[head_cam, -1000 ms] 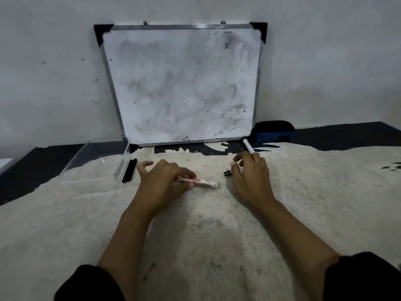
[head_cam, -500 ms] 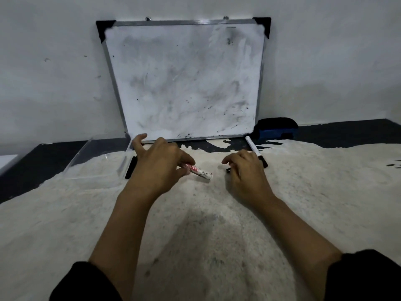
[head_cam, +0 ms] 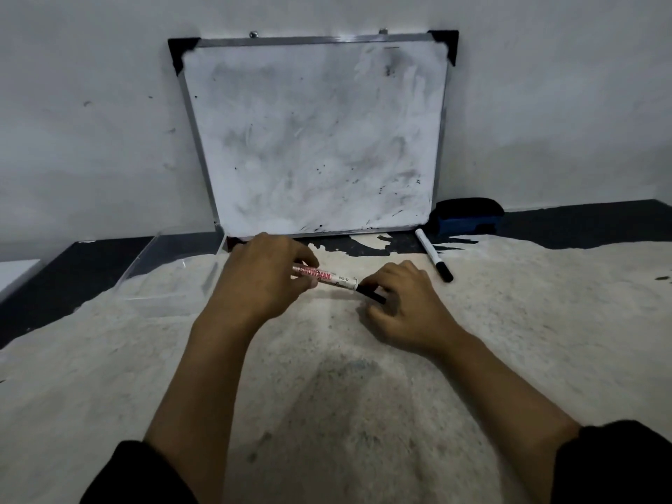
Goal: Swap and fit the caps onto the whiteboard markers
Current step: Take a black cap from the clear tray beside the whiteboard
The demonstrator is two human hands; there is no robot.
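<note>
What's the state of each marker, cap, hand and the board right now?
red-label marker: held by left hand, black cap at its tip
black cap: pinched by right hand
second marker: lying on the mat, capped
whiteboard: leaning on wall, smudged
eraser: idle beside board

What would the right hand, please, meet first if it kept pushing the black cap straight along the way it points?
Probably the bare end of the red-labelled marker that the left hand holds: the black cap in the right hand already lines up with it, seemingly touching.

A pale fleecy cover (head_cam: 327, 412) bears a capped marker (head_cam: 433, 259), beside a blue eraser (head_cam: 465, 223).
</note>
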